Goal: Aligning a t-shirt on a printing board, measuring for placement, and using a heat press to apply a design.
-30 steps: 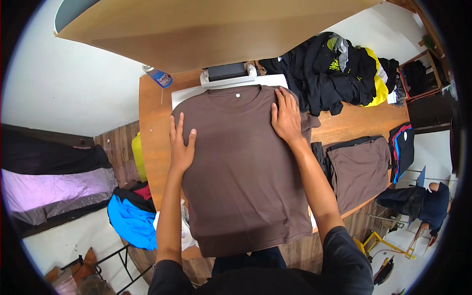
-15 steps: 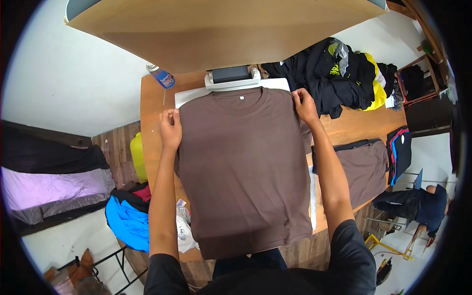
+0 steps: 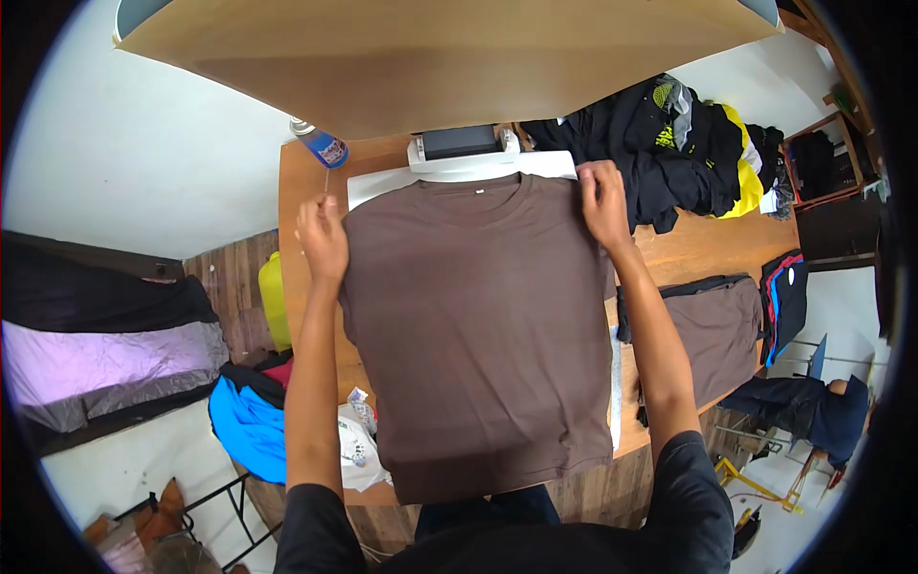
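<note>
The left hand (image 3: 323,239) is hanging half-curled at the brown shirt's (image 3: 478,325) ten o'clock, just beside its shoulder; the right hand (image 3: 604,206) is bending its fingers at one-thirty, by the other shoulder. Whether either grip is catching cloth, I can't tell. The shirt is lying over a white platform (image 3: 378,184), which is showing at twelve. I'd say the shoulders are being squared; the next move is probably calling for even, light tension. A dark clothing heap (image 3: 622,158) is sitting at one.

Garment wkshp: tee (image 3: 478,325), clothes heap (image 3: 626,158), tbl (image 3: 703,239)
</note>
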Tool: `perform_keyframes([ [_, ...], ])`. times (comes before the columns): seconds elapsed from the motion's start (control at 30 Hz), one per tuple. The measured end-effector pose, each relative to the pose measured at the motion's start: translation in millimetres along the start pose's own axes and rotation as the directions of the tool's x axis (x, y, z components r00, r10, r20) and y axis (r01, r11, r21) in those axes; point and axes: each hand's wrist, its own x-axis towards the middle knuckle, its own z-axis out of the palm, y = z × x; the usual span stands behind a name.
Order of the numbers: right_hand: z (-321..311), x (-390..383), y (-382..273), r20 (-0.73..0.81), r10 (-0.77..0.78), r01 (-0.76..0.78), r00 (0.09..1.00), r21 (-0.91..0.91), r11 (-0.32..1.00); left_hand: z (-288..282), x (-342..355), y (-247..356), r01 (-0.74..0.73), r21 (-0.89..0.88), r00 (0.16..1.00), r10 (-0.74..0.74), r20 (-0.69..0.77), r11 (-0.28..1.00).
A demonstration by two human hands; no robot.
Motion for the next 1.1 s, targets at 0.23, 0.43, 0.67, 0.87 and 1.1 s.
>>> perform_keyframes([
  [0.23, 13.3, -11.0, -38.3, 0.177, -0.153, 0.187, 0.972, -0.196, 0.963, -0.5, -42.6, 71.5, -0.485, 0.102, 0.831, 0.421, 0.362, 0.869],
  [0.43, 35.7, -9.5, -36.5, 0.078, 0.029, -0.009, 0.997, -0.236, 0.972, 20.1, -34.4, 66.4, -0.392, 0.12, 0.912, 0.369, 0.178, 0.912],
  [0.67, 48.4, 20.4, -22.8, 0.22, 0.153, -0.156, 0.963, -0.003, 0.988, 41.0, -14.2, 68.4, -0.095, 0.004, 0.963, 0.091, 0.255, 0.995],
  [0.87, 64.6, 15.3, -29.9, -0.02, 0.065, -0.062, 0.998, 0.12, 0.991, 50.7, -14.4, 65.4, -0.109, -0.046, 0.974, 0.116, 0.195, 0.993],
  [1.1, 54.7, 3.0, -44.4, 0.049, -0.128, 0.132, 0.991, -0.094, 0.987, 43.9, -19.2, 67.5, -0.192, 0.022, 0.977, 0.189, 0.097, 0.981],
])
